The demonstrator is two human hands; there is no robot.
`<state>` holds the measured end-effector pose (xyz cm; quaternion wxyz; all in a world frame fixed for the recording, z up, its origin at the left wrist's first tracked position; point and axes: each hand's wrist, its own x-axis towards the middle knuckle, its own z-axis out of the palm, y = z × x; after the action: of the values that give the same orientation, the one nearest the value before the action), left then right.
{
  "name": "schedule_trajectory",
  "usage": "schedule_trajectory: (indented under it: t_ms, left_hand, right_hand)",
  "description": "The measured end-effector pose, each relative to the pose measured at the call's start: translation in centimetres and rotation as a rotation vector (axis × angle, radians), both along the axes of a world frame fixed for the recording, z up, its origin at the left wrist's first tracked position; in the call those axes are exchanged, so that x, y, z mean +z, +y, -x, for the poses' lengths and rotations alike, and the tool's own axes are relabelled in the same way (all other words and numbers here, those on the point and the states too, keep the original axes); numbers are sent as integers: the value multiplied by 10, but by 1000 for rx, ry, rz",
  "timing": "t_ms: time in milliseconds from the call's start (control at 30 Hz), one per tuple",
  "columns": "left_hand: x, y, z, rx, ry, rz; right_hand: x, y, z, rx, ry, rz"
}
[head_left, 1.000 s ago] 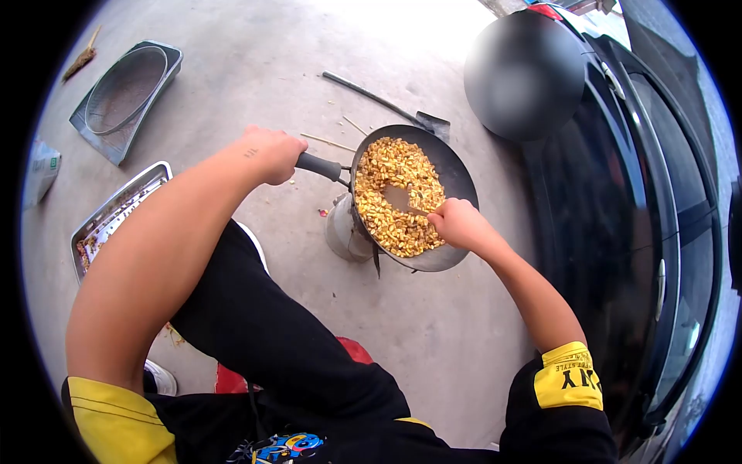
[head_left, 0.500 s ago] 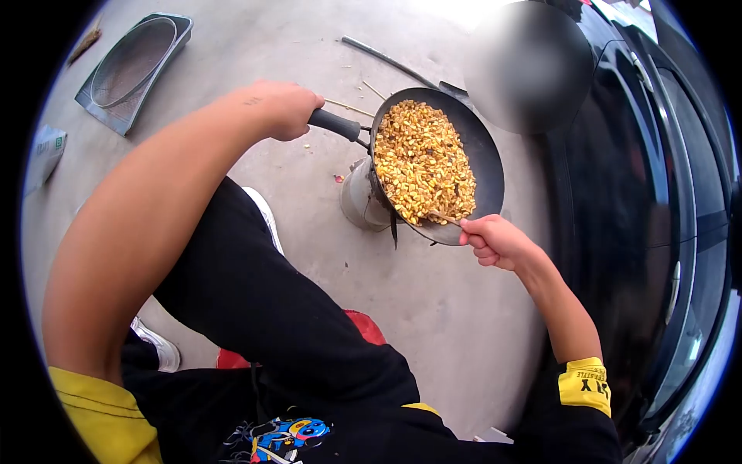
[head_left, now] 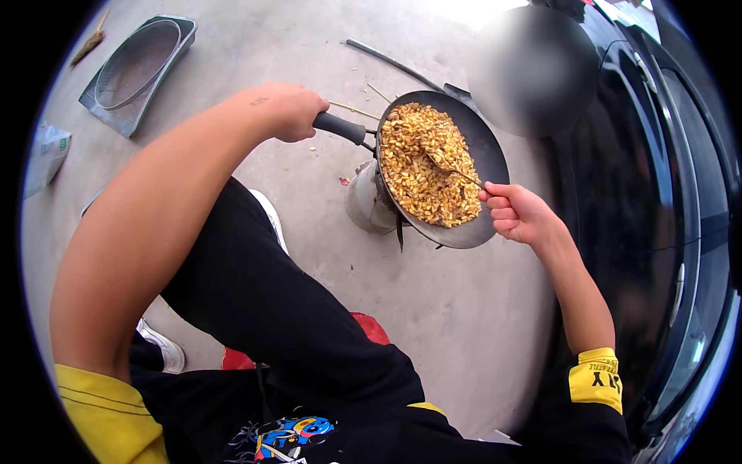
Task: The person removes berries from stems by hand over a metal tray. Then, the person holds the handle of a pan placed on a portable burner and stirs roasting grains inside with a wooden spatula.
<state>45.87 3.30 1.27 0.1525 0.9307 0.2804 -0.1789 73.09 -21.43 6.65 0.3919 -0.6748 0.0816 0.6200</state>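
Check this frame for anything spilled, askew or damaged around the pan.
A pale bit and a reddish scrap lie on the floor near the pan, perhaps stray or spilled. The yellow-brown pieces sit towards its left, leaving the right side bare. Nothing looks damaged.

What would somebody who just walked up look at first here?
Probably the big dark pan in the middle, heaped with yellow and brown pieces; the left hand holds its handle and the right hand holds a stirring tool dipped in them. Next, perhaps the shiny black car filling the right side, or the round mesh sieve on a tray at the upper left.
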Motion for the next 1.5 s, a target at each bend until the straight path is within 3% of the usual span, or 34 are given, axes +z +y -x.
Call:
schedule_trajectory:
  t_ms: [33,133,167,233,267,333,433,600,800,900,1067,1167,1233,1267,1400,1467,1500]
  left_hand:
    - [0,0,1,4,-7,6]
    - [0,0,1,7,-21,11]
    - [0,0,2,8,-23,9]
    - [-1,0,3,2,-29,11]
    - [-2,0,2,-6,-35,11]
    - [-4,1,0,-2,-33,8]
    - [-3,0,1,21,-24,19]
    - [-3,1,3,-11,-49,1]
    - [-4,3,1,17,-51,14]
    - [-2,2,2,27,-32,67]
    - [-3,4,0,33,-15,63]
    - [-3,4,0,30,-20,66]
    - [-4,2,0,24,-26,52]
    - [-4,2,0,20,-31,38]
    - [-6,1,-1,16,-30,3]
    - [-5,1,-1,12,3,-15]
    - [-4,1,-2,10,-5,-20]
  right_hand:
    - [3,-5,1,-3,-7,1]
    - [23,-23,11,391,-516,74]
    - [36,-26,16,396,-520,74]
    - [58,-34,27,701,-1025,273]
    - [61,-41,24,701,-1028,278]
    - [64,-53,15,1081,-1240,353]
    - [41,-58,27,1217,-1316,311]
    - [-35,-43,58,1132,-1742,-33]
    - [-83,-11,39,793,-1730,-93]
    - [-38,-6,31,762,-1510,33]
    - [42,-20,32,1037,-1456,200]
    - [45,-37,34,1230,-1394,121]
    - [22,-42,52,1274,-1318,65]
    - [-3,-47,56,1206,-1407,-99]
    - [-72,-21,70,1053,-1673,-134]
    - [-75,-2,61,975,-1779,-158]
    - [-69,8,56,856,-1691,-147]
